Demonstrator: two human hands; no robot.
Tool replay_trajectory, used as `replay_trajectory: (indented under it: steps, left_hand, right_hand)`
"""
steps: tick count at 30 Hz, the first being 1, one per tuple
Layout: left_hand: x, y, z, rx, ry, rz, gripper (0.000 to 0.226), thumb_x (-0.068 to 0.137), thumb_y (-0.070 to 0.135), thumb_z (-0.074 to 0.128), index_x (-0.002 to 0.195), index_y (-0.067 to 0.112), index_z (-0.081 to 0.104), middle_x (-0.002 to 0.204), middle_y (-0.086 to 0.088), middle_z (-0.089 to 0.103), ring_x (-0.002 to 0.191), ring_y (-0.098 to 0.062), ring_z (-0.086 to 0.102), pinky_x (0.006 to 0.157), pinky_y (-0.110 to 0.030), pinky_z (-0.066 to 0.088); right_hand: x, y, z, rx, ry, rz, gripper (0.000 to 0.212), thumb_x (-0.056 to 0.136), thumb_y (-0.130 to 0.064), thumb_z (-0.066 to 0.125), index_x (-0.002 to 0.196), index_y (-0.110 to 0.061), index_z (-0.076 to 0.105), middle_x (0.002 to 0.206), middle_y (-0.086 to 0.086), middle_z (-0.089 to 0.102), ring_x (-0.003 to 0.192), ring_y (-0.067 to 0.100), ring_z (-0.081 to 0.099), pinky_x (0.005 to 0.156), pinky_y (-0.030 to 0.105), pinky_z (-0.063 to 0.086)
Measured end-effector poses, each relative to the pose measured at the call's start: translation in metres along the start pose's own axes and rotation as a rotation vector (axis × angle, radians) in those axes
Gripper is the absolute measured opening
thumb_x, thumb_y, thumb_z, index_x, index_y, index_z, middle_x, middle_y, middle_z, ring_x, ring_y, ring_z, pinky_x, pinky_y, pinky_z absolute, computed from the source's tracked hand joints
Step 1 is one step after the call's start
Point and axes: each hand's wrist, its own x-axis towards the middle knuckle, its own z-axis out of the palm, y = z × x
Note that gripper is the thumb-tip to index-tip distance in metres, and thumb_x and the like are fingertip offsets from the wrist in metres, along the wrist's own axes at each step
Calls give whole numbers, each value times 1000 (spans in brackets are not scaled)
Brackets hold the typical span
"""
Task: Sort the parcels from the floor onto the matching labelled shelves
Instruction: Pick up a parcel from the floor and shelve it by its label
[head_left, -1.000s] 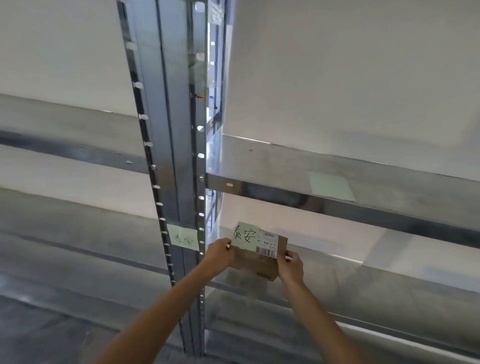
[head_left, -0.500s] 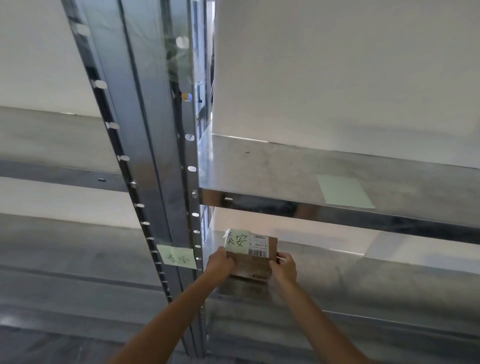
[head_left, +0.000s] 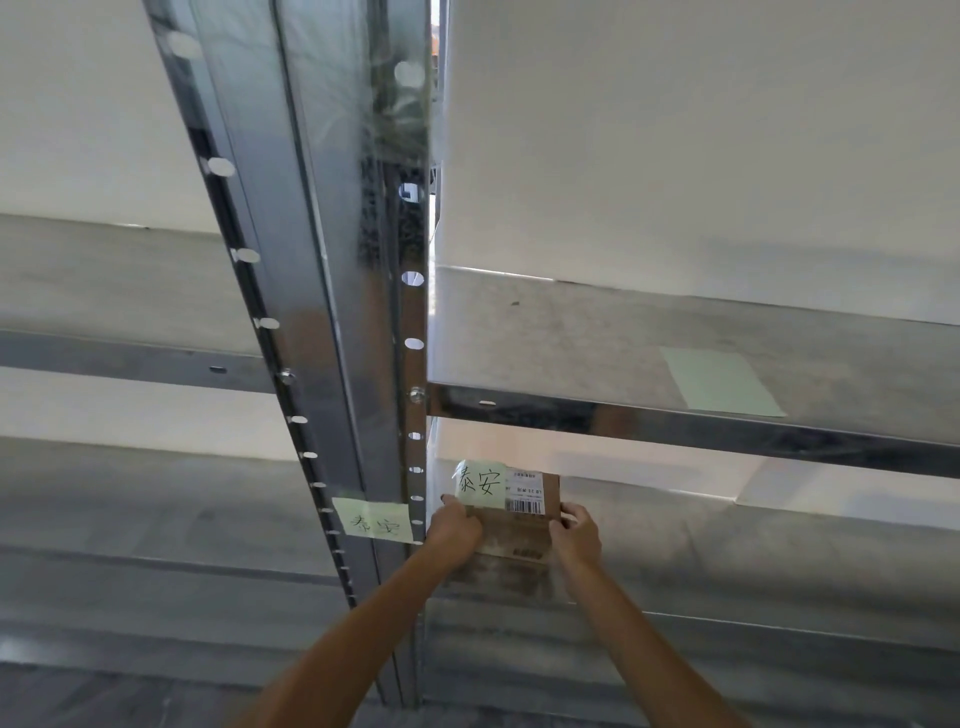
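Note:
A small brown cardboard parcel (head_left: 514, 535) with a pale green handwritten note and a barcode sticker on top sits at the left end of the lower metal shelf (head_left: 727, 561). My left hand (head_left: 457, 527) grips its left side and my right hand (head_left: 576, 535) grips its right side. A matching pale green label (head_left: 373, 521) with the same two characters is stuck on the steel upright (head_left: 332, 312) just left of the parcel.
The shelf above (head_left: 571, 338) carries a blank pale green note (head_left: 722, 382) near its front edge. Its steel front rail (head_left: 675, 426) hangs just above the parcel. More bare shelves (head_left: 130, 280) run off to the left of the upright. A white wall stands behind.
Both hands have pushed the parcel farther in onto the lower shelf, and it now rests on the surface. The view has moved closer to the rack.

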Motion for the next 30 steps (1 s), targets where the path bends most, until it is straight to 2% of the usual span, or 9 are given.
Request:
replay_trajectory:
  steps: [2, 8, 10, 13, 15, 20, 24, 26, 30]
  left_hand:
    - [-1, -1, 0, 10, 18, 30, 55, 93, 14, 42, 143, 5, 21, 141, -13, 42, 123, -30, 48, 93, -33, 52]
    - [-6, 7, -2, -9, 66, 215, 72, 80, 26, 62, 140, 30, 21, 139, -6, 42, 128, -30, 42, 94, -48, 52]
    - [-18, 17, -4, 56, 84, 277, 71, 86, 33, 56, 144, 29, 14, 151, -8, 27, 140, -33, 28, 104, -51, 43]
    - [-39, 30, -9, 196, 121, 384, 68, 97, 39, 38, 150, 19, 0, 160, -4, -1, 148, -25, 3, 118, -45, 20]
    - [-49, 35, -10, 222, 167, 443, 65, 98, 40, 34, 150, 18, 0, 160, 0, -3, 148, -19, -1, 120, -41, 15]
    - [-74, 54, -12, 180, 214, 547, 58, 99, 34, 36, 149, 20, 11, 160, 1, 7, 147, -18, 8, 117, -42, 24]
    - [-101, 70, -11, 102, 264, 598, 50, 98, 33, 40, 145, 21, 27, 156, 1, 26, 142, -21, 30, 113, -43, 33]
    - [-118, 78, -7, 78, 278, 609, 44, 97, 30, 43, 139, 21, 36, 150, 1, 37, 134, -21, 41, 112, -39, 35]
    - [-150, 94, 8, 71, 279, 636, 39, 96, 24, 46, 134, 20, 43, 146, 0, 42, 129, -21, 46, 110, -33, 35]
  right_hand:
    - [-2, 0, -1, -38, 9, -13, 39, 88, -6, 54, 126, -7, 50, 126, 17, 59, 112, 34, 57, 93, 38, 46]
    - [-11, -10, -6, -168, 153, -165, 50, 91, -19, 55, 136, -8, 37, 139, 16, 48, 126, 33, 47, 108, 45, 36]
    - [-13, -13, -9, -250, 189, -235, 51, 92, -24, 52, 138, -8, 37, 142, 14, 45, 131, 31, 42, 114, 46, 26]
    - [-21, -20, -15, -270, 181, -340, 51, 96, -33, 43, 141, -12, 33, 148, 11, 38, 139, 29, 32, 119, 45, 13]
    - [-28, -25, -19, -251, 146, -399, 52, 96, -39, 39, 143, -16, 31, 151, 8, 33, 142, 28, 26, 118, 46, 8]
    - [-48, -35, -40, -184, 87, -460, 47, 96, -43, 36, 139, -25, 36, 149, 1, 39, 139, 24, 32, 118, 52, 5]
    - [-62, -43, -71, -127, 13, -535, 39, 96, -42, 37, 129, -25, 49, 141, -1, 49, 131, 20, 44, 116, 50, 20]
    - [-69, -45, -90, -101, -14, -566, 34, 96, -38, 40, 120, -21, 57, 134, 1, 56, 124, 20, 51, 113, 47, 29]
    - [-86, -44, -132, -144, -68, -642, 30, 97, -33, 43, 111, -17, 64, 123, 2, 64, 113, 18, 58, 110, 40, 37]
